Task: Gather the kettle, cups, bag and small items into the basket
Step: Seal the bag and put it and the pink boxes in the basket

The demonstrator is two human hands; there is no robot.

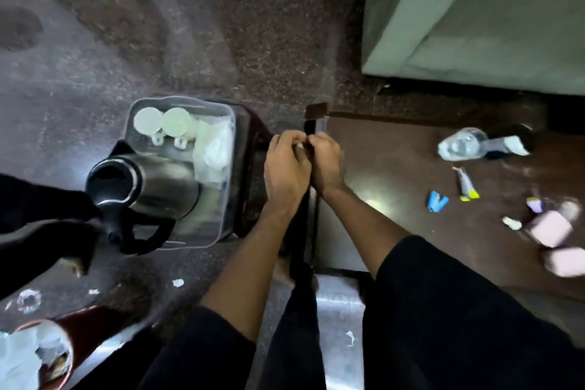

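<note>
A clear plastic basket (184, 100) stands on a dark stool to the left. In it lie a steel kettle (164, 187) on its side, two white cups (148, 121) (176, 121) mouth down, and a crumpled plastic bag (212, 149). My left hand (286, 168) and my right hand (327, 161) meet right of the basket, at the brown table's (395, 168) left edge. Their fingers are curled together round a narrow black strip (300, 231) that hangs down; a small pale bit shows between them. What the strip is I cannot tell.
On the table lie a clear water bottle (462, 142), a blue sachet (437, 201), a small tube (465, 184) and pink items (549, 229). A green sofa (474, 25) stands behind it. A brown bin (41, 355) with wrappers sits at the lower left, and paper scraps dot the floor.
</note>
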